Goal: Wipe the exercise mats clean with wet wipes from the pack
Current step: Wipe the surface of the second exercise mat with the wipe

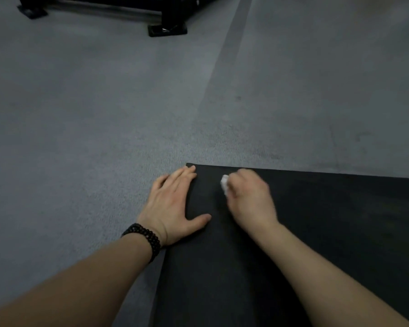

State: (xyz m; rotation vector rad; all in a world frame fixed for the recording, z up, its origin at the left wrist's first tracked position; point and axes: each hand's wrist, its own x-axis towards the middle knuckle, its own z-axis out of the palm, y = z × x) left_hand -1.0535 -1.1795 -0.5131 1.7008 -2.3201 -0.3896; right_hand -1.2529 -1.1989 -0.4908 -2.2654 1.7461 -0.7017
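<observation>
The right hand (248,197) is gripping a crumpled white wet wipe (225,184) against a flat black exercise mat (328,232) near its far-left corner, while the left hand (175,204) is lying flat, fingers spread, pressing the mat's edge beside grey carpet (80,138).

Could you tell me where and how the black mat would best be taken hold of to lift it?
Probably at the far left corner of the mat, approached from the carpet side: it lies flat, and that thin edge is exposed beside the left hand.
</observation>
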